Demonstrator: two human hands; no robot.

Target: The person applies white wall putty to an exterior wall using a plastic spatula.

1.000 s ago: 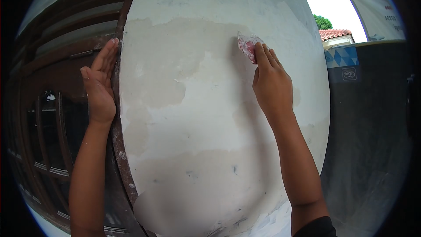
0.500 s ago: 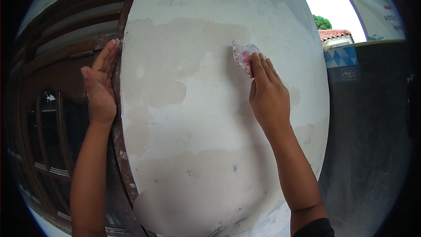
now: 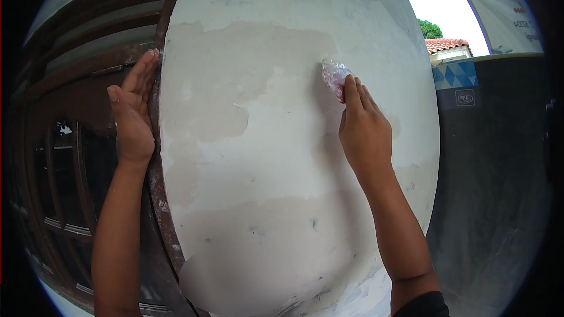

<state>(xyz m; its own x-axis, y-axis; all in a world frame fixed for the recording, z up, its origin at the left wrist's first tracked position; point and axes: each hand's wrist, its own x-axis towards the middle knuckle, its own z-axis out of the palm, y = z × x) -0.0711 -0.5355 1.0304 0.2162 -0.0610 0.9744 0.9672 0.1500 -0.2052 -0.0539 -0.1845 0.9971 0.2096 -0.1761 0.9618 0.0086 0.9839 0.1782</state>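
My right hand (image 3: 365,130) grips a red putty scraper (image 3: 334,80) smeared with white filler, its blade against or very near the wall. Fingers and thumb are closed on its lower end. The wall (image 3: 282,158) is whitish, with greyish-beige patches of filler in its upper left and lower parts. At the left, my left hand (image 3: 136,108) lies along the brown wooden door frame (image 3: 157,170) at the wall's edge, fingers stretched upward and thumb apart. It holds nothing, and white specks show on its fingertips.
A brown door (image 3: 70,141) with glass panes stands left of the wall. To the right is a dark panel (image 3: 493,170) with a blue-and-white strip (image 3: 455,75). Beyond it, a banner (image 3: 505,14) and a tiled roof (image 3: 447,44) show.
My right hand and the scraper have shifted a little to the right and slightly down across the wall. My left hand stays at the door frame.
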